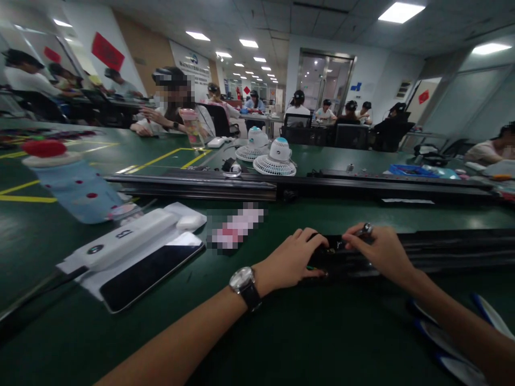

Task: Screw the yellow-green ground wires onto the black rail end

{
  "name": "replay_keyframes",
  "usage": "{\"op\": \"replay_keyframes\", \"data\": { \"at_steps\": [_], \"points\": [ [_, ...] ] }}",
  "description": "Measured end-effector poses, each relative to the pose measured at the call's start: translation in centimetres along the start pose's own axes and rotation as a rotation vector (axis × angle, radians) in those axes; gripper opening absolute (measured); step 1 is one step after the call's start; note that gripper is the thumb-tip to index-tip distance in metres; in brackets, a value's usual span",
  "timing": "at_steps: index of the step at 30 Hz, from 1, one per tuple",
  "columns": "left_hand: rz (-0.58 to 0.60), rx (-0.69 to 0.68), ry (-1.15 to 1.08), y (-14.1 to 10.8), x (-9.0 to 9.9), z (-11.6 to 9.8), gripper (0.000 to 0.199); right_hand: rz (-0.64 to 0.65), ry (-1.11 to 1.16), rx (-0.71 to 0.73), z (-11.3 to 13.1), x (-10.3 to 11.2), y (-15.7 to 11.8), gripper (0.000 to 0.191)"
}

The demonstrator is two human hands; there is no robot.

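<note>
"Spanning the left end of a long black bar [450, 252] on the near right of the green table [249, 343], the left hand [290, 260] is arched and partly open, thumb at the near edge, fingers towards the far edge. How firmly it grips cannot be told."

"And the right hand [380, 247]?"

"Its thumb and forefinger are drawn close together over the bar, just right of the left hand. Whether a small piece lies between them cannot be told. Small bright details [332, 249] show on the dark surface between the hands."

"How far along does the work appear?"

"Judged from this view, it is in progress: both hands are engaged at one end of the bar. No finished portion can be distinguished, and what remains cannot be read from the dark, blurred surface. Other long rails [201, 187] lie across the table beyond, apart from the hands."

"Which containers are shown?"

"Near left, a pale blue tumbler [80, 193] with a red top [44, 148]; its contents are hidden. Far left of centre, a clear bottle [193, 128] with a pink lid stands before a seated person [173, 102]; its contents are indistinct. Far right, a blue tray [412, 171] bears small items too blurred to identify. A small white case [189, 222] beside the phone [151, 276] appears closed."
</note>
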State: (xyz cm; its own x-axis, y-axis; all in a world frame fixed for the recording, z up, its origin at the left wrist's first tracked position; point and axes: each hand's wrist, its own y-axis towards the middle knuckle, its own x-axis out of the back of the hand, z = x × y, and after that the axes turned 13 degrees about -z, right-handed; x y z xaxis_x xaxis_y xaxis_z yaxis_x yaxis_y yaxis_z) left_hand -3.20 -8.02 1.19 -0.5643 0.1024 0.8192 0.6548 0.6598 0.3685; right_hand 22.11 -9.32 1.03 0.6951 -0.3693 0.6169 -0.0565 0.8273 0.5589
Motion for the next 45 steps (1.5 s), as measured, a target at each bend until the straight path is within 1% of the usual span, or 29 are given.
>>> {"op": "replay_keyframes", "data": {
  "at_steps": [9,12,15,19,22,25,28,31,35,38,40,42,45],
  "points": [
    [0.0,-0.002,0.013,0.2,-0.1,-0.1,0.061,0.088,0.017,0.009,0.3,-0.6,0.0,0.024],
    [0.006,-0.001,0.02,0.2,0.0,-0.1,0.058,0.071,-0.063,0.081,0.1,-0.6,0.1,0.023],
    [0.007,-0.002,0.017,0.2,0.1,-0.1,0.057,0.023,-0.119,0.127,0.2,-0.3,0.2,0.022],
    [0.002,-0.011,0.014,0.2,0.1,0.1,0.058,0.013,-0.074,0.116,0.8,-0.1,0.2,0.022],
    [-0.004,-0.017,0.02,0.4,0.0,0.1,0.061,0.053,-0.039,0.104,0.9,-0.4,0.2,0.022],
    [0.001,-0.018,0.033,0.6,0.0,0.0,0.065,0.083,-0.084,0.12,0.6,-0.6,0.3,0.022],
    [0.01,-0.029,0.052,0.9,0.2,-0.2,0.064,0.04,-0.155,0.133,0.3,-0.4,0.4,0.022],
    [0.045,-0.052,0.062,1.2,0.6,-0.2,0.065,0.018,-0.121,0.122,0.3,-0.3,0.4,0.021],
    [0.094,-0.063,0.031,1.9,0.7,0.1,0.072,0.061,-0.035,0.105,0.8,-0.5,0.3,0.02],
    [0.088,-0.04,0.031,2.2,0.3,0.1,0.076,0.086,-0.055,0.098,1.0,-0.6,0.4,0.019],
    [0.081,-0.024,0.052,2.2,0.2,0.0,0.074,0.062,-0.101,0.098,0.9,-0.5,0.4,0.019],
    [0.086,-0.021,0.046,2.0,0.2,0.0,0.075,0.009,-0.135,0.1,0.8,-0.3,0.4,0.019],
    [0.101,-0.026,-0.012,1.9,0.6,0.1,0.08,-0.012,-0.114,0.106,0.8,0.0,0.3,0.019]
  ]
}}
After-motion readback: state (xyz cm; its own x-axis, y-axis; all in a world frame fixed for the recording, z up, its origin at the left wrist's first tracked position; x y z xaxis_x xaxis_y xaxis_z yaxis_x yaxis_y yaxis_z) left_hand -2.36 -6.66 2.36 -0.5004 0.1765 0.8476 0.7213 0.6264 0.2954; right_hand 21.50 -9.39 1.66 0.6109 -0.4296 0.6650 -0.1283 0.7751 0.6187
